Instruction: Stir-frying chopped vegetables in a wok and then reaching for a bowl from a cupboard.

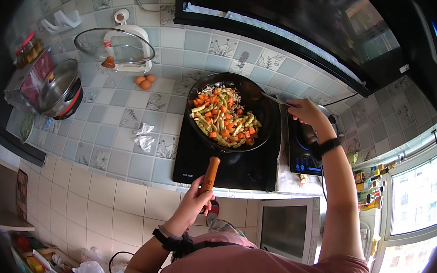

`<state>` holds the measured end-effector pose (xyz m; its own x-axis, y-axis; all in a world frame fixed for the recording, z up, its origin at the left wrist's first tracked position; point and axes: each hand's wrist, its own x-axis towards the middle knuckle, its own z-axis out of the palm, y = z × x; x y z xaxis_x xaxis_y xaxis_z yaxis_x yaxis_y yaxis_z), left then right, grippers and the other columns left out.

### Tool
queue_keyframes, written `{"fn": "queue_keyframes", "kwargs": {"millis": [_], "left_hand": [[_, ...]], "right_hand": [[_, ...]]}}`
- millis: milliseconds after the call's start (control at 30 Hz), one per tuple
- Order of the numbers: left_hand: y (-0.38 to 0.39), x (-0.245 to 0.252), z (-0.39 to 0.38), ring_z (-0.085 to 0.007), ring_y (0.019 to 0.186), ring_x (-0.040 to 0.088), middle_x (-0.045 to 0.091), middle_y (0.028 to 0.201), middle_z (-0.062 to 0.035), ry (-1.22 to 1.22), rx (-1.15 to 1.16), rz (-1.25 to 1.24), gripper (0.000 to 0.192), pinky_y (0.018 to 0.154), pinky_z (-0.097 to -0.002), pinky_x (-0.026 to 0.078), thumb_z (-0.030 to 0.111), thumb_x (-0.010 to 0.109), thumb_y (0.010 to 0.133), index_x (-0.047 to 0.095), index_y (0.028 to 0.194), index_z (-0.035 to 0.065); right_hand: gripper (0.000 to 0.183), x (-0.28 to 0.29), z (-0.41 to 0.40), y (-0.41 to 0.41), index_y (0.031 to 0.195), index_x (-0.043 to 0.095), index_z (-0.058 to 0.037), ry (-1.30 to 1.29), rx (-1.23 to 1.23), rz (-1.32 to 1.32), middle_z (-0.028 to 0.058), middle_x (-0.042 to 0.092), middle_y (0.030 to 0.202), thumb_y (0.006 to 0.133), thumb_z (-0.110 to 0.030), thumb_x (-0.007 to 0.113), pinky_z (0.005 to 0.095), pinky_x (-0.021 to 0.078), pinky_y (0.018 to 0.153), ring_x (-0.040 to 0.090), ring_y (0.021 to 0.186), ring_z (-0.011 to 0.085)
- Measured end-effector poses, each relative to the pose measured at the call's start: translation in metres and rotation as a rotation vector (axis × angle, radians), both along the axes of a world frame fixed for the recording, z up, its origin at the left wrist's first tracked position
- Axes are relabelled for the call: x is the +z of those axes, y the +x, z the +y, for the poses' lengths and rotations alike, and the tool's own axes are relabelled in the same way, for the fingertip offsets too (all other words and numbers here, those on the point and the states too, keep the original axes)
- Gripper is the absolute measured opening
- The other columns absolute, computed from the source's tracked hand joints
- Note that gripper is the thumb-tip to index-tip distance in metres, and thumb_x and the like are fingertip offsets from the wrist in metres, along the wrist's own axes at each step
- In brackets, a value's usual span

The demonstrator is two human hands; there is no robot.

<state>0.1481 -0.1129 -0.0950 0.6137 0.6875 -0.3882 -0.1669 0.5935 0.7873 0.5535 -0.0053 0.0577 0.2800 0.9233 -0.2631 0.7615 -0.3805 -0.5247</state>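
Observation:
A dark wok (267,130) stands on a black cooktop (235,172), its orange-brown wooden handle (212,170) pointing toward me. My left hand (196,198) is wrapped around that handle. In my right hand (308,112) is the metal handle of a spatula or ladle (277,100), which reaches over the wok's right rim. The tool's head is dark and hard to make out against the pan wall. Diced carrot (225,123), pale green bean-like pieces (238,128) and small pale beans or nuts (218,91) lie mostly in the left and middle of the wok.
A second cooktop (302,167) with a pot sits to the right. Left on the tiled counter are crumpled tissue (144,137), three brown eggs (146,81) and a lidded pot (61,89). A glass lid (114,45) leans in a wall rack. A dark range hood (280,37) overhangs the back.

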Motion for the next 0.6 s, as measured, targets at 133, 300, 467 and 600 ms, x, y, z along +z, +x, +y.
{"fn": "queue_keyframes", "kwargs": {"millis": [133,300,467,600], "left_hand": [[-0.002,-0.002,0.001,-0.0101,0.061,0.055,0.056,0.09,-0.007,-0.019,-0.006,-0.025,0.056,0.046,-0.0228,0.043,0.014,0.055,0.095,0.029,0.144,0.0097],[-0.003,-0.002,0.002,-0.0098,0.061,0.055,0.056,0.09,-0.0072,0.007,-0.015,-0.018,0.055,0.046,-0.023,0.043,0.014,0.055,0.095,0.029,0.144,0.0088],[-0.003,-0.003,0.003,-0.0102,0.061,0.055,0.056,0.09,-0.0068,-0.008,-0.013,0.013,0.055,0.046,-0.0235,0.043,0.014,0.056,0.095,0.03,0.144,0.0112],[-0.003,-0.001,0.002,-0.0103,0.061,0.055,0.057,0.09,-0.0067,-0.005,-0.009,0.011,0.056,0.046,-0.0239,0.043,0.014,0.056,0.095,0.03,0.144,0.012]], "right_hand": [[0.042,-0.01,0.044,-0.02,0.127,0.063,-0.0106,-0.116,0.005,0.151,0.0008,0.059,0.064,0.086,-0.021,0.061,0.023,0.0411,0.047,0.05,0.051,0.008],[0.042,-0.015,0.049,-0.065,0.125,0.063,-0.0152,0.068,0.426,-0.177,0.0091,0.066,0.075,0.083,-0.019,0.061,0.0332,0.0495,0.061,0.061,0.065,0.0208],[0.041,0.002,-0.009,-0.094,0.122,0.064,-0.0187,0.207,0.692,-0.605,0.0146,0.066,0.087,0.08,-0.017,0.063,0.0426,0.0507,0.075,0.063,0.081,0.0328],[0.041,0.017,-0.066,-0.102,0.124,0.062,-0.0181,0.213,0.673,-0.705,0.011,0.061,0.078,0.084,-0.014,0.063,0.0402,0.05,0.068,0.062,0.074,0.0307]]}}
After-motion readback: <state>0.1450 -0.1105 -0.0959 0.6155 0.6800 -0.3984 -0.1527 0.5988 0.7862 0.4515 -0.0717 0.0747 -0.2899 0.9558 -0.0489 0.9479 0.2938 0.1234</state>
